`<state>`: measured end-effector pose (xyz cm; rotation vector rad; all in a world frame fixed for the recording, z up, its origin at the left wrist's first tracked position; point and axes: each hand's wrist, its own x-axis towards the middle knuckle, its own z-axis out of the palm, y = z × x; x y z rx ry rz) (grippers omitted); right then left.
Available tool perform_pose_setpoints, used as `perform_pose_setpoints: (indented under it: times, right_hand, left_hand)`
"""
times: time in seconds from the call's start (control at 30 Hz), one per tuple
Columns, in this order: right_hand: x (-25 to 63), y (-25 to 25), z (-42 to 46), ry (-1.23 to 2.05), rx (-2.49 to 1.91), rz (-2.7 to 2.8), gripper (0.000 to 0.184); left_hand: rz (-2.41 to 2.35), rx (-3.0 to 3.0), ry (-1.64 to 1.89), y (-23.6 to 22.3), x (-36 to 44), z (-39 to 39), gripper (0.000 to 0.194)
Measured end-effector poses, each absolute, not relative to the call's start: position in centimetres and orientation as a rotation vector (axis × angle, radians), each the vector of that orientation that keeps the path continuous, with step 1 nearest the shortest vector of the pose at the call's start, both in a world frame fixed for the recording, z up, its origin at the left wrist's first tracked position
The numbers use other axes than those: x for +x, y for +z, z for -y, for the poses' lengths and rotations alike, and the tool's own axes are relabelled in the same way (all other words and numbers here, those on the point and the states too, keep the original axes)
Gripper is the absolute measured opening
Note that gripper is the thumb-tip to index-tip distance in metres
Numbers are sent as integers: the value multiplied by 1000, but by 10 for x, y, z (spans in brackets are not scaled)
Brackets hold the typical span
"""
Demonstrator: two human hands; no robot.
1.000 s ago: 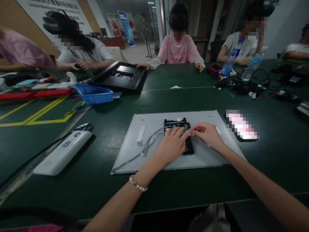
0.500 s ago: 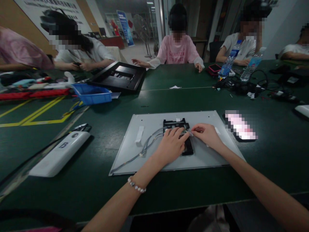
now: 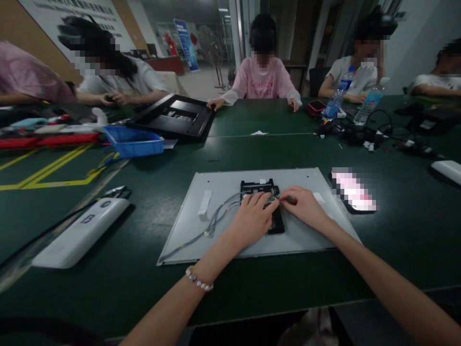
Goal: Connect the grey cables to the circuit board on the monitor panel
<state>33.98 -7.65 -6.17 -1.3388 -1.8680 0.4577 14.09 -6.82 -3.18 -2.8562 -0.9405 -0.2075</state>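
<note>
A pale grey flat panel (image 3: 216, 240) lies on the table in front of me, with a black plastic bracket (image 3: 276, 225) at its middle. My left hand (image 3: 254, 216) rests over the bracket, its fingers stretched out and slightly apart. At the bracket's right side, my right hand (image 3: 306, 206) is closed in a pinch beside my left thumb. What it pinches is too small and too hidden to name. Grey cables (image 3: 216, 218) run from the bracket to the panel's lower left corner. A white strip (image 3: 205, 203) sticks to the panel's left part.
A white power bank (image 3: 84, 230) with a cable lies left; a phone (image 3: 355, 190) is right of the panel. Farther off are a blue bin (image 3: 139, 146), a black frame (image 3: 173, 117), bottles (image 3: 338, 96) and tangled black cables (image 3: 355, 134). Several people sit around the table.
My right fingertips have shifted slightly against the bracket, and the whitish piece beside them no longer shows. Across the table, a person's hand has come down onto the black frame's edge.
</note>
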Motion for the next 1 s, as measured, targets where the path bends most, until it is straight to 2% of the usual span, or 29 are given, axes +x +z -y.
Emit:
perform_pose_setpoints:
  times: [0.37, 0.57, 0.7, 0.83, 1.0]
  right_hand:
    - [348, -66, 71, 655, -1330, 1670, 12]
    - [350, -66, 70, 663, -1336, 1615, 15]
    - [351, -66, 70, 640, -1347, 1620, 15]
    - [350, -65, 71, 643, -1349, 1637, 16]
    - [349, -65, 73, 662, -1337, 1644, 16]
  left_hand:
    - [958, -2857, -227, -32, 140, 71, 45]
    - [1000, -2910, -385, -16, 131, 65, 44]
    - [1257, -2799, -590, -4, 99, 34, 36]
    - [1575, -2724, -739, -8, 46, -6, 36]
    - [1991, -2856, -653, -23, 6, -28, 41]
